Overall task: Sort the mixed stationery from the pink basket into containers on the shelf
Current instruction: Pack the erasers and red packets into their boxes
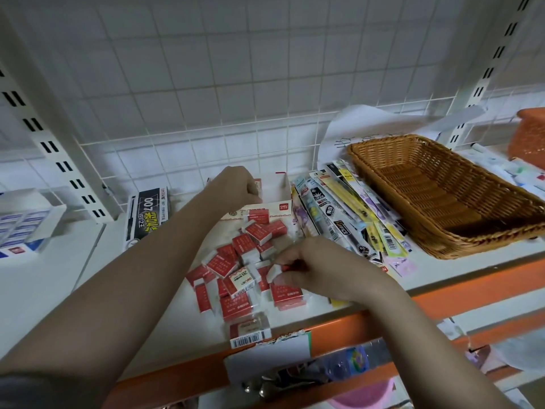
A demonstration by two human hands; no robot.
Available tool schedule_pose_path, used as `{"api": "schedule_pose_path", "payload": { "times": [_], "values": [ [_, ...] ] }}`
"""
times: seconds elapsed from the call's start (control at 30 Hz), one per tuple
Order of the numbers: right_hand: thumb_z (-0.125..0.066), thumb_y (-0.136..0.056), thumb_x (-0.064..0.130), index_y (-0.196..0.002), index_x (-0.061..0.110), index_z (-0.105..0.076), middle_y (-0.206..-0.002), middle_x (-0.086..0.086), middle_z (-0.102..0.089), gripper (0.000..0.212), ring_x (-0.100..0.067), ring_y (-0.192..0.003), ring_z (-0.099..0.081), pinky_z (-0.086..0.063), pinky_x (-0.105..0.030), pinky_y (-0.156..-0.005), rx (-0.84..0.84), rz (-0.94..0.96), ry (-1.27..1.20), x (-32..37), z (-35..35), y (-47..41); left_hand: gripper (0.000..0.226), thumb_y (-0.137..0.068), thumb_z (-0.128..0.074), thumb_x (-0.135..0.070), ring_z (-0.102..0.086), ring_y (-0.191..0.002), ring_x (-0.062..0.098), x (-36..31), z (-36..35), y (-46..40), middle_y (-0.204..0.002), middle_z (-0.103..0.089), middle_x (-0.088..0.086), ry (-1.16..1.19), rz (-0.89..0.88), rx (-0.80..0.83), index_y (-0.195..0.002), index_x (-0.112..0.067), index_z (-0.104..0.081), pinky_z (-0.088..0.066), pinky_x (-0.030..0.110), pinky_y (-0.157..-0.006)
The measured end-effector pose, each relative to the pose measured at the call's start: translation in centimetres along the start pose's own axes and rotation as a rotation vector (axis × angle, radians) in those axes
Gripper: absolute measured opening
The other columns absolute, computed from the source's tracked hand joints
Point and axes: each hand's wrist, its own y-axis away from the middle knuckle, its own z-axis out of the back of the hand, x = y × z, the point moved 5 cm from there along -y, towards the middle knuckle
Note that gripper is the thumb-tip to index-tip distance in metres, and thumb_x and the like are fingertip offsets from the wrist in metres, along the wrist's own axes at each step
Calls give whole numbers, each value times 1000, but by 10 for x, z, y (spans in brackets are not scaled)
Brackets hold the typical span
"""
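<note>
Fingertips (281,265) of my right hand (321,270) are pinching one small eraser (272,271) by its ends, thumb and forefinger curled round it, just above the loose pile of red-sleeved erasers (244,261) lying on the white shelf (165,314). Left hand (236,187) is reaching back to the open white display box (275,191) against the wire grid; its fingers are curled at the box rim around what looks like another eraser, though the view is partly blocked.

Handling judgement: these erasers are looking light, small and blocky, with a stiff paper sleeve over a slightly soft core. Some are sealed in clear film, so probably slippery. A pinch across the short sides of the sleeve should be holding best; squeezing the bare white end risks it sliding out of the sleeve.

Beside the pile, packaged pen refills (348,219) are fanning out to the right, partly under the wicker basket (442,190). A black refill box (149,215) is standing to the left. Part of the pink basket (362,394) is showing below the shelf edge.
</note>
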Motion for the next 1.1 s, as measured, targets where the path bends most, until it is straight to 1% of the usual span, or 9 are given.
{"api": "schedule_pose_path", "payload": {
  "times": [0.07,0.13,0.23,0.33,0.47,0.63,0.8,1.0,1.1],
  "values": [
    [-60,-91,27,-100,22,-69,-93,6,-69,13,-8,-81,-62,-51,-24,-77,-78,-24,-49,-2,5,3,19,-87,-60,-8,-66,-84,24,-1,0,1,-83,-63,-10,-29,-11,17,-88,-20,-74,-50,31,-76],
    [-55,-93,32,-86,27,-59,-77,3,-64,9,-13,-68,-60,-48,-30,-64,-229,-59,-126,-5,16,8,39,-90,-46,4,-60,-89,19,-4,-1,2,-101,-62,-3,-92,-60,81,-112,-18,-69,-48,29,-74],
    [-53,-94,32,-76,31,-49,-68,3,-63,18,-11,-56,-56,-41,-23,-52,-461,-91,-212,-12,34,16,62,-87,-36,15,-54,-90,20,-10,-9,2,-109,-60,7,-224,-135,250,-131,-24,-56,-39,22,-67],
    [-56,-93,28,-76,29,-56,-56,9,-59,17,-4,-46,-48,-36,-16,-45,-577,-107,-271,-18,41,20,63,-84,-34,17,-53,-90,26,-12,-10,3,-105,-57,12,-312,-135,332,-134,-17,-53,-34,23,-61],
    [-58,-92,25,-103,23,-67,-76,14,-62,14,8,-60,-54,-39,-6,-55,-641,-142,-343,-25,42,21,58,-88,-33,11,-46,-92,20,-13,-13,3,-115,-49,8,-361,-133,317,-135,-18,-50,-39,29,-76],
    [-53,-95,19,-132,20,-52,-90,16,-59,37,12,-62,-51,-36,0,-57,-629,-159,-256,-28,46,15,44,-94,-40,0,-50,-116,22,-10,-6,18,-132,-53,8,-175,-131,136,-131,-19,-54,-39,32,-95],
    [-65,-87,20,-97,13,-60,-67,8,-54,14,-2,-57,-50,-36,-11,-51,-716,-173,-59,-27,46,4,43,-98,-46,-22,-36,-132,22,-4,0,62,-139,-43,6,-74,-82,36,-140,-26,-41,-31,39,-109],
    [-71,-80,9,-98,19,-74,-90,3,-69,21,-5,-62,-54,-40,-5,-58,-740,-117,-53,-16,50,-13,34,-94,-53,-33,-54,-101,11,12,2,122,-119,-57,-5,100,145,-72,-128,-30,-53,-47,30,-91],
    [-75,-77,7,-91,24,-72,-96,-1,-71,22,-11,-67,-59,-47,-10,-63,-715,-73,-161,-11,49,-24,44,-87,-61,-42,-54,-103,11,22,-9,142,-121,-55,-6,176,242,-5,-129,-31,-54,-44,27,-86]
  ]
}}
